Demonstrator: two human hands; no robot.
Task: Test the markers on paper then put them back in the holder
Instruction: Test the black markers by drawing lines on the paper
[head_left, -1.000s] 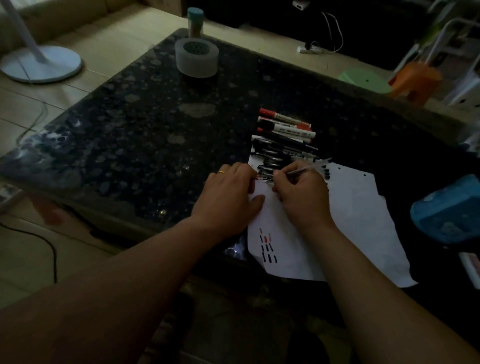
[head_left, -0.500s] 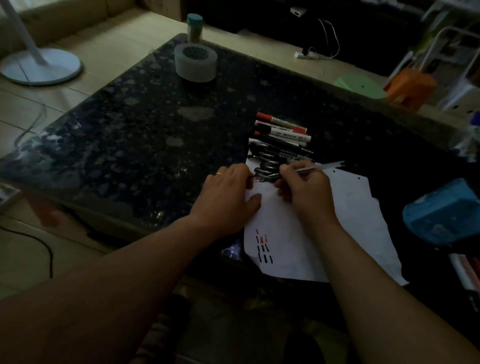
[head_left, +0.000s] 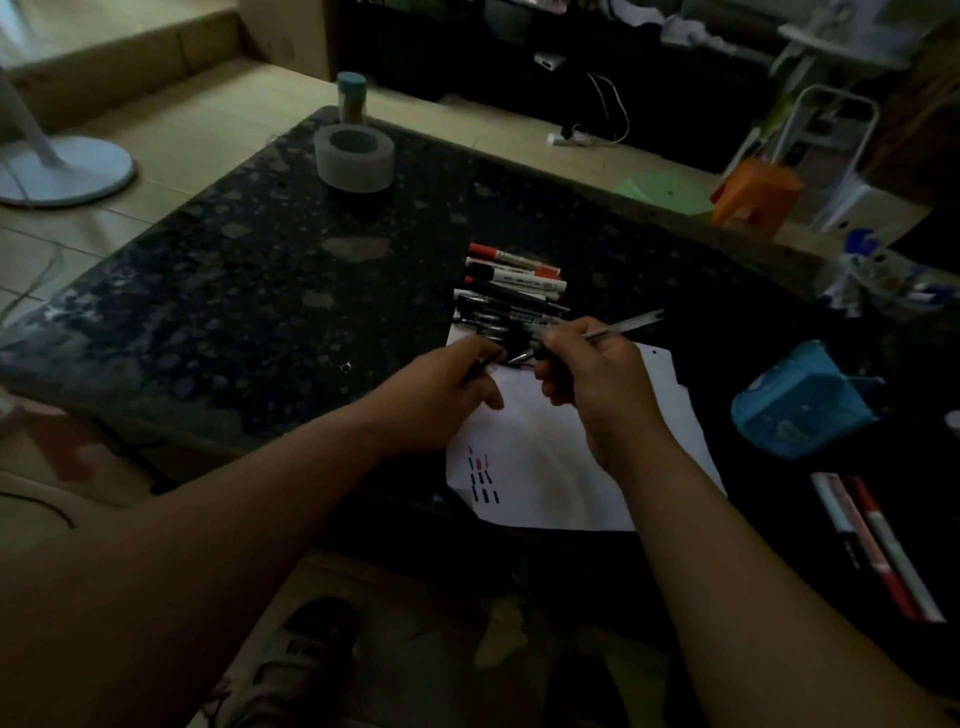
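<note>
Over the far edge of the paper (head_left: 545, 467), the right hand (head_left: 597, 384) pinched a clear pen (head_left: 623, 327) in its grip, long axis slanting leftward and down, tip aimed at the left hand (head_left: 441, 389) just beside it, whose grip curled round a small dark piece (head_left: 477, 370), probably its cap.

Glossy speckled stone table (head_left: 260, 291); matt white paper (head_left: 545, 467) under the right hand (head_left: 592, 374).
That hand holds a clear plastic pen (head_left: 631, 325), the left hand (head_left: 447, 384) a dark matt cap (head_left: 483, 365); a smooth blue plastic holder (head_left: 800, 405) sits right of both.
</note>
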